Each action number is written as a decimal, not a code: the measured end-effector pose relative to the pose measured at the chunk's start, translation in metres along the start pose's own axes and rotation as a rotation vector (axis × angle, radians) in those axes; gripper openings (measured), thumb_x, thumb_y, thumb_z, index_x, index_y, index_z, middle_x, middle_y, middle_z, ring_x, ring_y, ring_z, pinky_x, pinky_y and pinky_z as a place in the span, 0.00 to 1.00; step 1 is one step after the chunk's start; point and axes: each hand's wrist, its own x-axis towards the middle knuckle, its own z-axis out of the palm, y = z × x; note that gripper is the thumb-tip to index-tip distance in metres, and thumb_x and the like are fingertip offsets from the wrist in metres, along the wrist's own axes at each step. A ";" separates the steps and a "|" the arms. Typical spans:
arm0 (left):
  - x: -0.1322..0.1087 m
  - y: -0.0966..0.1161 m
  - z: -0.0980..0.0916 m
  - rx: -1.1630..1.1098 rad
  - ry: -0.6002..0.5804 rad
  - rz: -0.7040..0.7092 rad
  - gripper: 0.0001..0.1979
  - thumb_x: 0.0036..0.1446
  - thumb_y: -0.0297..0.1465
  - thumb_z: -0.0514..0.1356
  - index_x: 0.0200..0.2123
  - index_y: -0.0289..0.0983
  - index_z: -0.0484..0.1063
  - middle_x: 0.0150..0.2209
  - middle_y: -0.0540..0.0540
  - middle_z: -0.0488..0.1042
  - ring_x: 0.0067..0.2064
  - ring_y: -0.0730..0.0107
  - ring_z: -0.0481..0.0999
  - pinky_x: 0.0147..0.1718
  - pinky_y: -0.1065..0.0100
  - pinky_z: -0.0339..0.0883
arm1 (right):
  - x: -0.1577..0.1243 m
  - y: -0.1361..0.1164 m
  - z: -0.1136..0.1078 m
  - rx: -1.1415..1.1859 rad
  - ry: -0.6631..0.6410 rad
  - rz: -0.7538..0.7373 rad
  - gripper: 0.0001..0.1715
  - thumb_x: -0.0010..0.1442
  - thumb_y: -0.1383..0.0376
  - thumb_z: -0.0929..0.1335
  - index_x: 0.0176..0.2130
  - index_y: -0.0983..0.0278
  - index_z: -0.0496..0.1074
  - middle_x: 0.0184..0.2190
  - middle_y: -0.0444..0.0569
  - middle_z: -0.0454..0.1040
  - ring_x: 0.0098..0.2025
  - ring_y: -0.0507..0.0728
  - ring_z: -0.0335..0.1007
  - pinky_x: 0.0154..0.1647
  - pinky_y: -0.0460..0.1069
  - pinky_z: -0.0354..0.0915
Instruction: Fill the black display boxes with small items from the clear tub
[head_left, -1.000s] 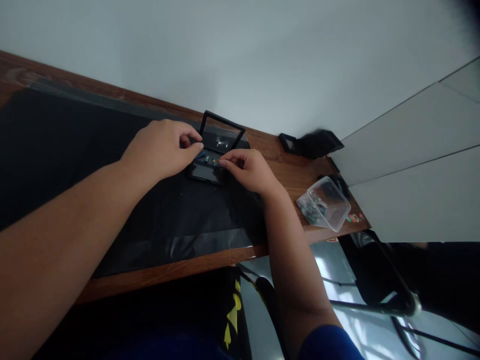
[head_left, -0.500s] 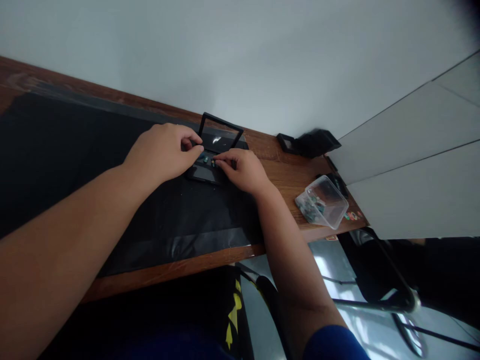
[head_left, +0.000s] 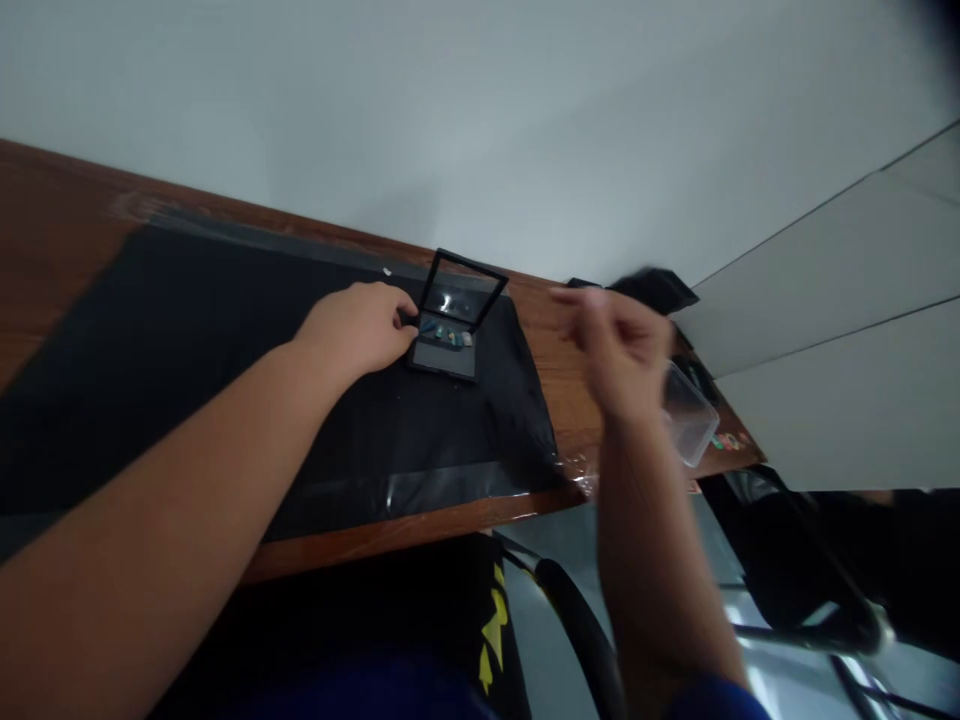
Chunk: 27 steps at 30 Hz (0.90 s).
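Observation:
A small black display case (head_left: 448, 357) lies open on a black mat (head_left: 225, 350), its framed lid (head_left: 465, 283) standing up. Several small coloured pieces (head_left: 445, 334) sit in a row inside it. My left hand (head_left: 360, 325) is closed on the case's left edge, fingers pinched around it. My right hand (head_left: 619, 345) is raised in the air to the right of the case, above the table's right part. Its fingers look curled, but motion smears them and I cannot see whether they hold anything.
A clear plastic tub (head_left: 691, 415) stands on the wooden table (head_left: 60, 230) behind my right hand, small coloured bits (head_left: 727, 441) beside it. A black object (head_left: 654, 286) sits by the wall. A chair (head_left: 795, 570) stands off the table's right end.
My right hand has left the case and lifted up to the right. My left hand stays on the case's edge. The view has shifted a little to the left.

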 end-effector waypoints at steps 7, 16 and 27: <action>0.001 0.002 0.002 -0.042 -0.006 0.032 0.20 0.64 0.38 0.65 0.58 0.50 0.87 0.54 0.46 0.88 0.51 0.51 0.86 0.49 0.56 0.79 | -0.013 0.026 -0.158 -0.772 0.216 0.642 0.15 0.64 0.56 0.77 0.27 0.59 0.83 0.20 0.50 0.72 0.22 0.56 0.62 0.30 0.58 0.58; -0.002 0.007 0.006 -0.083 0.024 0.066 0.12 0.60 0.38 0.67 0.44 0.49 0.90 0.46 0.44 0.88 0.48 0.47 0.85 0.47 0.53 0.78 | -0.043 0.090 -0.173 -0.751 -0.446 0.527 0.10 0.56 0.55 0.79 0.29 0.57 0.84 0.23 0.50 0.78 0.27 0.62 0.73 0.35 0.57 0.66; -0.003 0.010 0.011 -0.083 0.029 0.081 0.11 0.58 0.36 0.65 0.41 0.46 0.87 0.44 0.45 0.88 0.46 0.50 0.85 0.42 0.57 0.75 | -0.043 0.114 -0.173 -0.764 -0.594 0.568 0.06 0.57 0.60 0.75 0.32 0.60 0.83 0.38 0.59 0.87 0.37 0.66 0.80 0.44 0.59 0.67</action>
